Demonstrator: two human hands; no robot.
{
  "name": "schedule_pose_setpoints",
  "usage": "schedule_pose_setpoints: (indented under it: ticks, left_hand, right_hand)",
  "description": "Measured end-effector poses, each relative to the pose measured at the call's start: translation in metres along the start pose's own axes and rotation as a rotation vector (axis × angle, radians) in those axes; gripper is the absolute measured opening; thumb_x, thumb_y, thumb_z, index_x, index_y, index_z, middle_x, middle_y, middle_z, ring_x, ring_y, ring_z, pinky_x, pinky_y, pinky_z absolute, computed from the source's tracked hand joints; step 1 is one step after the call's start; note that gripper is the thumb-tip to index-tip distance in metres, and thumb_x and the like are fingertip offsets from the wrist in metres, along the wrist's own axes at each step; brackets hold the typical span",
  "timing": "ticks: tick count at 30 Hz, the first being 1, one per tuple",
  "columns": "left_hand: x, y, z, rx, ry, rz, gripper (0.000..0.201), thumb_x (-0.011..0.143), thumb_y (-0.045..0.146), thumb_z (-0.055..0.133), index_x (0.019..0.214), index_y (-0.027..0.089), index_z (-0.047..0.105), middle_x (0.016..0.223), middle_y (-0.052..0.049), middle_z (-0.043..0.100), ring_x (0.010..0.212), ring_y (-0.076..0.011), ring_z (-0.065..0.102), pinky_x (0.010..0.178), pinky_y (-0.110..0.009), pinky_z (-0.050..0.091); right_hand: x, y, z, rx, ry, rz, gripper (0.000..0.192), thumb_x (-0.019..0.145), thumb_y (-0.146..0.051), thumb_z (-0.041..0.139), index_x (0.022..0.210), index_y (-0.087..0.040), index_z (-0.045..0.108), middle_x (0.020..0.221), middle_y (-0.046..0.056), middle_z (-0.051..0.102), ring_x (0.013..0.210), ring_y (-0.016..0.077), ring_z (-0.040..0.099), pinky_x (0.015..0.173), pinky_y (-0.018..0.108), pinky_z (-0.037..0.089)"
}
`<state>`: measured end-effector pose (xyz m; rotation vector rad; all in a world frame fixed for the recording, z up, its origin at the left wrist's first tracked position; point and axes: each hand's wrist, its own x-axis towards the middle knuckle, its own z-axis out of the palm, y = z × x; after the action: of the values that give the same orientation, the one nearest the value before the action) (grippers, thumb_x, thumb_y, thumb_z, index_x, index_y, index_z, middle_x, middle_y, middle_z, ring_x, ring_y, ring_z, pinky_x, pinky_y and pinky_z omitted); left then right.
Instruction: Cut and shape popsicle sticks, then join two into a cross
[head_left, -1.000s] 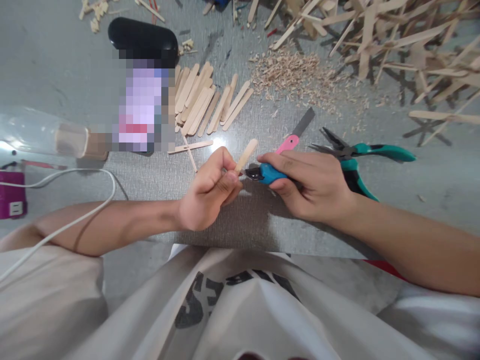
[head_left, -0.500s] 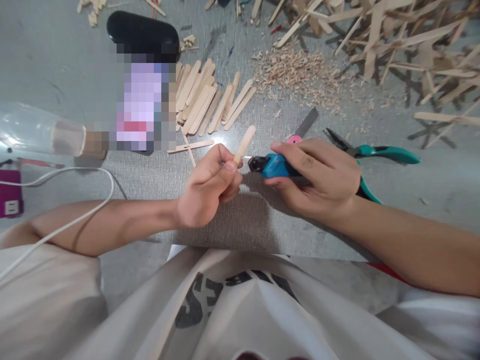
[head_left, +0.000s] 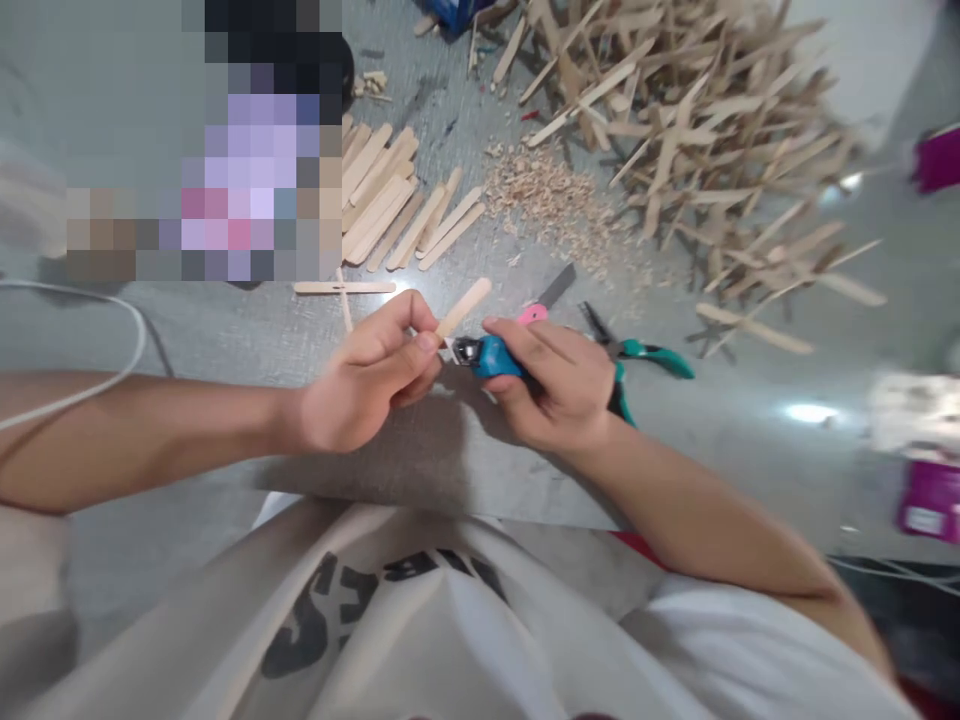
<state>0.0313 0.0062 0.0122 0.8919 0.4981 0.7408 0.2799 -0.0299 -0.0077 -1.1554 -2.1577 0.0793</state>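
Note:
My left hand point(head_left: 371, 375) pinches a wooden craft stick point(head_left: 466, 305) between thumb and fingers; its rounded end points up and to the right. My right hand point(head_left: 562, 385) is closed around a blue-and-black utility knife point(head_left: 496, 356). The knife's pale blade tip meets or lies very close to the stick by my left thumb; I cannot tell if they touch. Beyond my right fingers lies a tool with a pink end point(head_left: 533, 314) and a flat grey blade. Green-handled long-nose pliers point(head_left: 656, 356) rest beside my right hand, one handle partly hidden.
Several craft sticks point(head_left: 382, 220) lie in a group beyond my left hand, with two crossed sticks point(head_left: 315, 288) nearer. Wood shavings point(head_left: 551, 200) are heaped mid-table. A large tangle of sticks point(head_left: 697, 140) fills the far right. A white cable point(head_left: 139, 330) crosses my left forearm.
The view has swung to the right, showing more of the stick pile. The knife's tip is now closer to the craft stick, and the stick leans further right.

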Motion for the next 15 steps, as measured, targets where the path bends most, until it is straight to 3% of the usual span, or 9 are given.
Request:
schedule_pose_setpoints:
  ticks: [8,15]
  left_hand:
    - [-0.0012,-0.0049,0.0014,0.117,-0.007,0.15,0.031,0.122,0.044,0.063,0.099,0.027,0.051,0.062,0.011,0.037,0.05,-0.0088,0.027,0.047,-0.024,0.022]
    - [-0.0034,-0.0028,0.0031,0.178,-0.021,0.146,0.035,0.122,0.046,0.062,0.096,0.027,0.049,0.062,0.011,0.04,0.052,-0.0088,0.03,0.048,-0.023,0.026]
  right_hand:
    - [-0.0008,0.0009,-0.0058,0.049,-0.097,0.01,0.068,0.127,-0.062,0.04,0.138,-0.012,0.085,0.081,0.006,0.074,0.065,0.02,0.064,0.064,0.035,0.053]
    - [0.0013,-0.0004,-0.0016,0.147,-0.001,-0.034,0.057,0.128,-0.055,0.049,0.137,-0.009,0.082,0.085,0.005,0.076,0.065,0.0181,0.066,0.062,0.034,0.051]
